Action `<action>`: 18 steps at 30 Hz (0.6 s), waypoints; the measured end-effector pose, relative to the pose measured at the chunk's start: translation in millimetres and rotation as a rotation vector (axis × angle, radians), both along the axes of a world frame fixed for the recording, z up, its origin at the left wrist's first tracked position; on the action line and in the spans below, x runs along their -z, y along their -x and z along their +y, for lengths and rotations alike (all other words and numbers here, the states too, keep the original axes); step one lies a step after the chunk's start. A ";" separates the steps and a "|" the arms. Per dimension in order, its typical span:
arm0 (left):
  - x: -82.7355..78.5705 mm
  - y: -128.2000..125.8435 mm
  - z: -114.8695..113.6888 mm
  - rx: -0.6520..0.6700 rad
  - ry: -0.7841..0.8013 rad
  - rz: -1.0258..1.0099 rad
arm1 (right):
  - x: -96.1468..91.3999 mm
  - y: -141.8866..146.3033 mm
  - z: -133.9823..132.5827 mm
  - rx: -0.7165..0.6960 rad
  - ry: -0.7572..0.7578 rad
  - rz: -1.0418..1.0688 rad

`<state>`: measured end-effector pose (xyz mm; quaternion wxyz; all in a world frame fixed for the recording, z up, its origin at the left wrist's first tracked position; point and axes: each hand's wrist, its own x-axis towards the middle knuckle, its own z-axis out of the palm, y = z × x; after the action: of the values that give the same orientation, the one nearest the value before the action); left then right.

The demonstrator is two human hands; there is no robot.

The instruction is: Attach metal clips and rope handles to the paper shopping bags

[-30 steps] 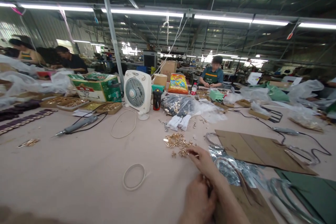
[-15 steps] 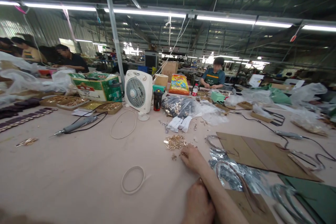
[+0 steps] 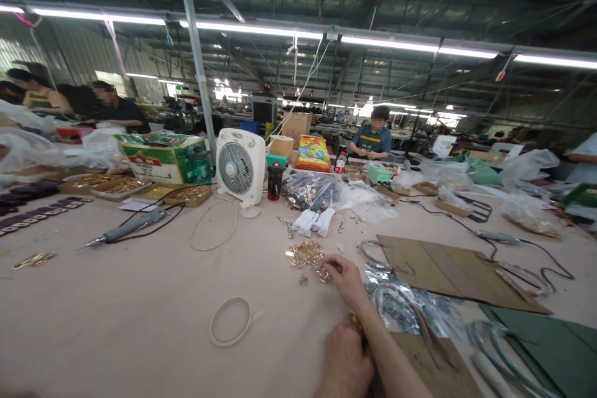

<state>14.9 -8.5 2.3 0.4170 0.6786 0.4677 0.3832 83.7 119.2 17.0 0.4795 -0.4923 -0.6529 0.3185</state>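
Observation:
My right hand (image 3: 346,278) is at the right edge of a loose pile of small gold metal fittings (image 3: 304,254). Its thumb and fingertips are pinched together there; whether a fitting sits between them is too small to make out. Below it, my left hand (image 3: 347,354) is closed in a fist, partly behind the right forearm. A bit of gold shows at the top of that fist, but its kind is hidden. A few small gold pieces (image 3: 303,278) lie just in front of the main pile.
A white cord loop (image 3: 231,321) lies on the pink table. At left are an electric screwdriver (image 3: 128,228) and a box fan (image 3: 240,166). Brown panels (image 3: 448,267) with handles, clear plastic and a green panel (image 3: 545,336) lie at right. A co-worker (image 3: 372,137) sits opposite.
My right hand has lifted slightly and its fingers have drawn into a pinch beside the pile. My left fist stays low. The whole view has shifted a little.

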 end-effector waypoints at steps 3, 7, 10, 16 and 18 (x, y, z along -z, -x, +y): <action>1.8 0.0 0.6 -0.009 -0.021 0.016 | -5.4 1.4 -4.5 0.010 -0.002 0.061; 1.8 0.1 1.2 -0.036 -0.027 0.039 | -10.8 -6.3 -22.7 0.018 0.012 0.198; -1.6 0.0 0.7 -0.067 -0.015 0.045 | -8.0 -23.9 -45.5 0.073 0.011 0.304; -6.2 1.2 0.3 0.013 -0.047 0.044 | 14.6 -69.9 -106.5 0.291 0.025 0.372; -5.4 1.0 0.9 0.032 -0.043 0.056 | 21.1 -82.5 -128.1 0.308 0.036 0.335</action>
<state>13.9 -7.6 7.7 0.3950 0.7053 0.4600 0.3675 166.1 -8.9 -4.0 0.6154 -0.5348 -0.4755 0.3302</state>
